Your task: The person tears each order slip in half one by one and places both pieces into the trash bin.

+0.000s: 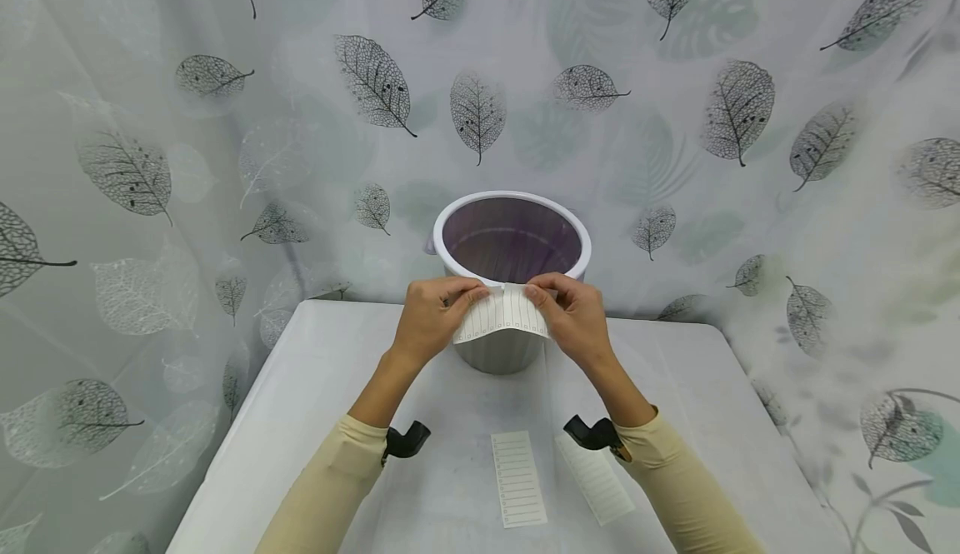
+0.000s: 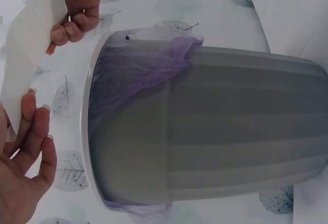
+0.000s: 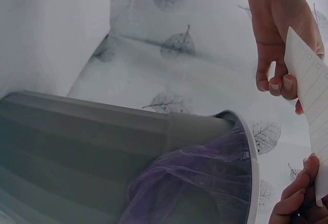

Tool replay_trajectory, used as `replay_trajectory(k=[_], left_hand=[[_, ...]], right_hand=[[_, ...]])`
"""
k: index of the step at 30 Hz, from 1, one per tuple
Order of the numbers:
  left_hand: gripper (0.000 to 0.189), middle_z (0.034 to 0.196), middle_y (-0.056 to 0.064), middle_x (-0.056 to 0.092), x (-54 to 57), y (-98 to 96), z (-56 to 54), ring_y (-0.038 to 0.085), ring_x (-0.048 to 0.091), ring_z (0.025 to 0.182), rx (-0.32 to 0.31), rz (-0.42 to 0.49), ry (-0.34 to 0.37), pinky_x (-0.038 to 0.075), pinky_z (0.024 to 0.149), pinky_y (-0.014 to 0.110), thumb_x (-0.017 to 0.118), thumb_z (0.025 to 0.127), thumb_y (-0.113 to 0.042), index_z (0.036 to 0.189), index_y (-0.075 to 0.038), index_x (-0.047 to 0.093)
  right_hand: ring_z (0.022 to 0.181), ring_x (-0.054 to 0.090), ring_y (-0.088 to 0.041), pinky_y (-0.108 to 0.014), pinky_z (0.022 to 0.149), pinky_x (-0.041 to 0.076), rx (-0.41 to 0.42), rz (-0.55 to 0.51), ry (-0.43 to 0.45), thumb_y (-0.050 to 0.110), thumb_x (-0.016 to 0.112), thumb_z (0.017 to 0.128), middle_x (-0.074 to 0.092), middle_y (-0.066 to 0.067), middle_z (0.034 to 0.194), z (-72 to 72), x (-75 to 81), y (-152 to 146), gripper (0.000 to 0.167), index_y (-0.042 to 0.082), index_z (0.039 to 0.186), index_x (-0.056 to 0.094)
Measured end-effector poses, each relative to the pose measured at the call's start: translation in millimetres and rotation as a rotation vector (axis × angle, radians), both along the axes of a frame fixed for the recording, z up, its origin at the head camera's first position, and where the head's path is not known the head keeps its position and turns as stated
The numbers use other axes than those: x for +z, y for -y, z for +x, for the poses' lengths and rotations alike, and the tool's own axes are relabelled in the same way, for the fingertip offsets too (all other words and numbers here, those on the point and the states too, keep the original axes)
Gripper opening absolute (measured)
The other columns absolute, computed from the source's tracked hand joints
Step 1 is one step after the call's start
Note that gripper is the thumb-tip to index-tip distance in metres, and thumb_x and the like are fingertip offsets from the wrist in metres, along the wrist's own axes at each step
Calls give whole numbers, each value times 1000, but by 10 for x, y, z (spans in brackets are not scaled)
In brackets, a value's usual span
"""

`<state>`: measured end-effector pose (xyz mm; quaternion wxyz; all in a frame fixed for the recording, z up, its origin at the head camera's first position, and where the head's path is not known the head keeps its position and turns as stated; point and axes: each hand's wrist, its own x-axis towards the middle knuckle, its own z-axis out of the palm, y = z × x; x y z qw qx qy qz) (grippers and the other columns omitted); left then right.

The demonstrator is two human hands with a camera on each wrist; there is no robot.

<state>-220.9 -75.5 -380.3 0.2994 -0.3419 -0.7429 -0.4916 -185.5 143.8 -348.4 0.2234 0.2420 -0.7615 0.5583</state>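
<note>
Both hands hold a cream checklist sheet [image 1: 501, 312] with ruled lines and small boxes, in front of the bin's rim. My left hand [image 1: 433, 316] pinches its upper left part between thumb and fingers. At the upper right part, my right hand [image 1: 573, 312] pinches it the same way. A small split shows in the top edge between the two grips. The sheet [image 2: 31, 39] bows in the left wrist view. Behind and below it stands a grey bin [image 1: 498, 354] with a white rim and a purple liner bag [image 3: 179, 170], partly folded over the outside.
Two more checklist sheets lie on the white-covered table, one upright [image 1: 519, 479] in the near middle and one slanted [image 1: 600, 483] by the right forearm. A leaf-print curtain [image 1: 480, 121] hangs behind the table and along both sides.
</note>
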Motion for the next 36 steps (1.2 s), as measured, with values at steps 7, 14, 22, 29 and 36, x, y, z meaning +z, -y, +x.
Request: replay_trajectory(k=[7,14,22,29,36], left_hand=[[9,93,9,78,-18,8,-7,19,75,83,11,10,-33,58,68,30,81,90,-3,97,2,81],[7,91,10,78,-26,17,-1,21,75,81,7,32,-53,59,68,30,81,89,-1,95,3,81],[6,90,10,78,-12,41,0,22,75,82,5,36,-66,59,68,33,80,90,-1,95,3,81],[5,91,8,78,-30,62,-26,20,73,79,3,58,-70,57,66,31,80,89,1,94,1,81],[4,89,8,77,-34,67,-33,18,71,75,-3,68,-75,54,64,29,79,91,-1,94,0,81]], right_hand=[[53,55,-13,-18,49,44,-1,-16,-24,-11,69,94,68,-21,73,0,-1,26,5,-15,94,72],[54,52,-12,-17,49,42,-25,-15,-46,-11,70,94,68,-21,74,3,-28,24,4,-14,94,72],[56,52,-12,-17,50,42,-30,-25,-42,-11,70,94,68,-22,75,-7,-38,31,5,-15,95,72],[55,48,-10,-16,50,38,-62,-29,-56,-11,71,93,69,-23,77,-29,-46,12,4,-15,93,72],[56,48,-9,-16,49,38,-60,-35,-61,-10,71,93,69,-23,79,-47,-60,-4,4,-15,93,71]])
